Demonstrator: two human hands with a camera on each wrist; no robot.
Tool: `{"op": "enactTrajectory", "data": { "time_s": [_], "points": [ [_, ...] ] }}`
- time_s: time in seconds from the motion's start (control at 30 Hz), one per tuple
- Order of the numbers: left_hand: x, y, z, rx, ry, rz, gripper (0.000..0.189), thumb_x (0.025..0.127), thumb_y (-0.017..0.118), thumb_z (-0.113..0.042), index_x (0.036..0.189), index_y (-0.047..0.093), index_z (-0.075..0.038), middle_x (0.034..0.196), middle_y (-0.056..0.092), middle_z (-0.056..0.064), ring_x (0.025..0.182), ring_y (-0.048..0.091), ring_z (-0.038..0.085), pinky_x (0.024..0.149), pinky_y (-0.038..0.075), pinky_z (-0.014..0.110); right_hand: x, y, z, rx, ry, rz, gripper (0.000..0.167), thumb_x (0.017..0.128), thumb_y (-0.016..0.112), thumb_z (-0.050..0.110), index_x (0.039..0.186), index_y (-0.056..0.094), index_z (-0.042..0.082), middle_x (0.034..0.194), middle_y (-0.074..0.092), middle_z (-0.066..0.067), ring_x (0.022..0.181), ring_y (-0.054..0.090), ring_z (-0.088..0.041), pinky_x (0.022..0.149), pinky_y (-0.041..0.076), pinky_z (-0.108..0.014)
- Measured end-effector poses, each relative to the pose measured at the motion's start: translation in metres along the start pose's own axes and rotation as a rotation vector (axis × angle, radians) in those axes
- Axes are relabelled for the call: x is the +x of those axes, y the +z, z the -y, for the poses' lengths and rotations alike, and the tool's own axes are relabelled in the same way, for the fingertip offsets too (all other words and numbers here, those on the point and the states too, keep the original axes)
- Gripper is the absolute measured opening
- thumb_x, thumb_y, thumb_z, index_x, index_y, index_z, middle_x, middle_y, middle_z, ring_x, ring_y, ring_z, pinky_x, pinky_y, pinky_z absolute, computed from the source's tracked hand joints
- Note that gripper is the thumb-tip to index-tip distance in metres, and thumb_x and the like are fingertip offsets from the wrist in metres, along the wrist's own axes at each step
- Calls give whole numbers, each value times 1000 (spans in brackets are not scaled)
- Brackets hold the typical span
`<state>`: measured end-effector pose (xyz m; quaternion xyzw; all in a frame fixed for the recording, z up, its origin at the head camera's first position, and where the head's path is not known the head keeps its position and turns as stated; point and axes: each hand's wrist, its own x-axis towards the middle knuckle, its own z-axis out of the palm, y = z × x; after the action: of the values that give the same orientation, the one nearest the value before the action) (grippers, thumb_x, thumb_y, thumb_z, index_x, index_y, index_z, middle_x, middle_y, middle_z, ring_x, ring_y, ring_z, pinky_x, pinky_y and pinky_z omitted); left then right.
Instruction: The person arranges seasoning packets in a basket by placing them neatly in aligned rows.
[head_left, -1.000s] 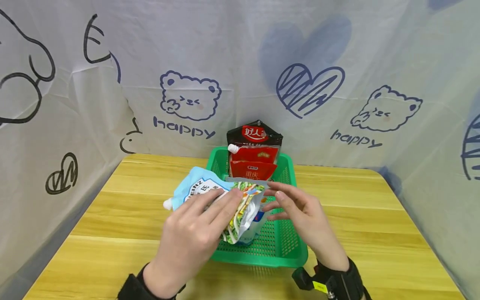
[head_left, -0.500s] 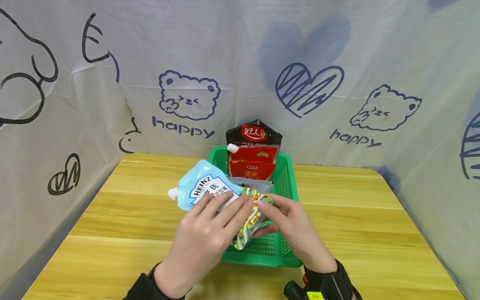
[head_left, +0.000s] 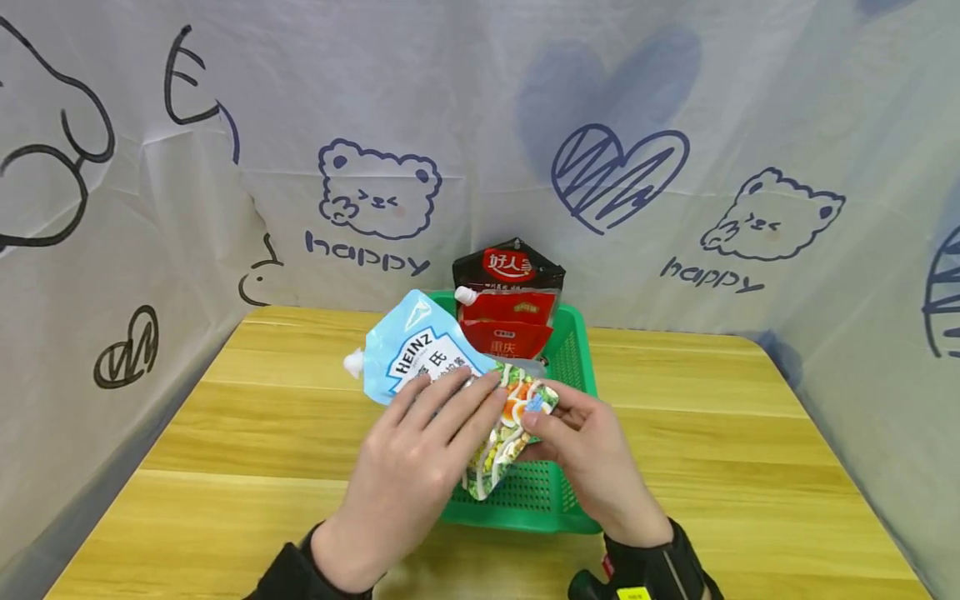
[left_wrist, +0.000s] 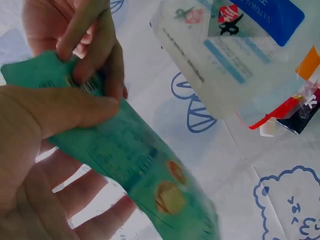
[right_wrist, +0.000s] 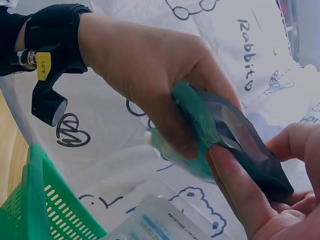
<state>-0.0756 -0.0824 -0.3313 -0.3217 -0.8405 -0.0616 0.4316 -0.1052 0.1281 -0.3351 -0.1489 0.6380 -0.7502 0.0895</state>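
A light blue Heinz salad dressing pouch [head_left: 423,337] is held over the basket, its white spout cap [head_left: 354,363] pointing left and its food-printed base to the right. My left hand [head_left: 408,467] grips the middle of the pouch, fingers across the front and thumb [left_wrist: 75,107] on the back. At the base corner, my right hand [head_left: 596,467] pinches the pouch between thumb and fingers. The right wrist view shows the silvery folded underside [right_wrist: 240,132] between both hands. The hands cover part of the printed front.
Below is a green plastic basket [head_left: 573,350] on a wooden table [head_left: 712,442]. A black packet [head_left: 510,265] and red packets [head_left: 506,337] stand at its back. A pale package with a blue label [left_wrist: 272,20] shows in the left wrist view. A cloth with drawings [head_left: 480,108] hangs behind.
My right hand has moved left and taken hold of the pouch's base corner. The pouch has swung its spout end upward and turned its front more toward the head camera.
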Motion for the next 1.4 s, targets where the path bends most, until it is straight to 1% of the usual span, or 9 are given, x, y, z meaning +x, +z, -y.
{"op": "enactTrajectory", "data": {
  "time_s": [0.13, 0.27, 0.37, 0.5, 0.67, 0.77, 0.9, 1.1, 1.4],
  "points": [
    [2, -5, 12, -55, -79, 35, 38, 104, 56, -4, 141, 64, -9, 148, 59, 8, 138, 54, 31, 111, 47, 56, -2, 0, 2, -2, -28, -33, 43, 100, 61, 0, 137, 51, -19, 109, 75, -7, 90, 74, -18, 76, 64, -36],
    [1, -9, 28, -200, -150, 42, 83, 76, 80, 5, 152, 49, -6, 162, 42, 16, 148, 38, 39, 117, 36, 62, -3, -1, 5, 0, -31, -84, 42, 100, 61, 0, 137, 53, -18, 111, 74, -8, 90, 74, -19, 76, 64, -36],
    [0, -12, 37, -382, -219, -19, 103, 69, 84, 6, 158, 35, -1, 168, 26, 21, 151, 28, 45, 117, 32, 66, -4, -3, 6, 11, -56, -109, 41, 100, 60, -1, 136, 54, -17, 110, 75, -8, 88, 74, -18, 75, 64, -35],
    [-1, -13, 36, -661, -443, -83, 104, 79, 73, 3, 165, 15, -2, 173, 8, 15, 156, 18, 38, 119, 27, 68, -5, -5, 7, 30, -90, -141, 38, 99, 59, -3, 135, 56, -17, 108, 77, -7, 84, 75, -18, 73, 64, -35],
    [1, -9, 32, -1046, -755, -84, 102, 93, 66, -6, 165, -7, -7, 172, -8, 10, 157, 11, 36, 124, 18, 63, -5, -6, 10, 23, -62, -188, 38, 99, 61, -1, 135, 58, -15, 109, 78, -7, 85, 76, -20, 75, 64, -35],
    [3, -6, 29, -1288, -870, -70, 103, 96, 62, -6, 163, -16, -7, 171, -9, 14, 156, 13, 38, 125, 19, 58, -5, -5, 11, 21, -61, -194, 38, 100, 62, 0, 135, 59, -14, 109, 78, -7, 87, 77, -21, 76, 64, -35],
    [5, -2, 26, -1509, -960, -65, 100, 98, 59, -4, 160, -19, -10, 169, 12, 17, 150, 31, 37, 120, 37, 40, -5, -5, 8, 25, -95, -185, 35, 99, 62, -3, 133, 60, -14, 108, 78, -9, 86, 76, -20, 73, 64, -35],
    [6, 7, 21, -1600, -1021, -134, 90, 101, 57, 1, 159, -11, -13, 156, 39, 20, 129, 57, 29, 106, 51, 31, -3, -3, 3, 16, -104, -148, 41, 98, 61, -6, 137, 54, -16, 108, 76, -7, 87, 74, -19, 73, 65, -37],
    [6, 11, 20, -1606, -1026, -181, 86, 102, 53, 6, 154, -11, -20, 151, 45, 24, 111, 71, 19, 88, 61, 33, -2, 3, 0, -20, -32, -73, 45, 98, 65, -2, 140, 53, -14, 112, 74, -17, 90, 75, -22, 78, 64, -41]
  ]
}}
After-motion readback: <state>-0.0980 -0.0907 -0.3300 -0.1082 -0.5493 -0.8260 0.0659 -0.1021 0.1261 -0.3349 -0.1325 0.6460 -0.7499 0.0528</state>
